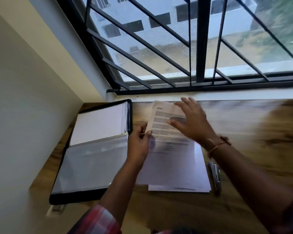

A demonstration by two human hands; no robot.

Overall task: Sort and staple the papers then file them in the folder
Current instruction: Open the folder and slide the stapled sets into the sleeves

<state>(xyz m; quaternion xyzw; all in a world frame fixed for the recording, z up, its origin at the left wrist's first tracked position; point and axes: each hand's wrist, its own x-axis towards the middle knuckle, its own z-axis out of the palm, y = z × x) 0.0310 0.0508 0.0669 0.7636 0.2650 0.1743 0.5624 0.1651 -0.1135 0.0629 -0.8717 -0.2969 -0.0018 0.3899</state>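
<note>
Left hand (139,144) pinches printed sheet (164,115) by left edge; sheet at 1 o'clock from that hand; right hand (191,120) relaxed, fingers spread over sheet; paper stack (176,171) on table (176,208) beneath; open folder (95,149) at stack's 9 o'clock; stapler (215,178) at 3 o'clock, just beside.

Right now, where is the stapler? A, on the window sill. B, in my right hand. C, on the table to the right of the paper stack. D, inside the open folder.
C: the stapler lies on the table just right of the paper stack, and the right hand hovers open, holding nothing.
</note>
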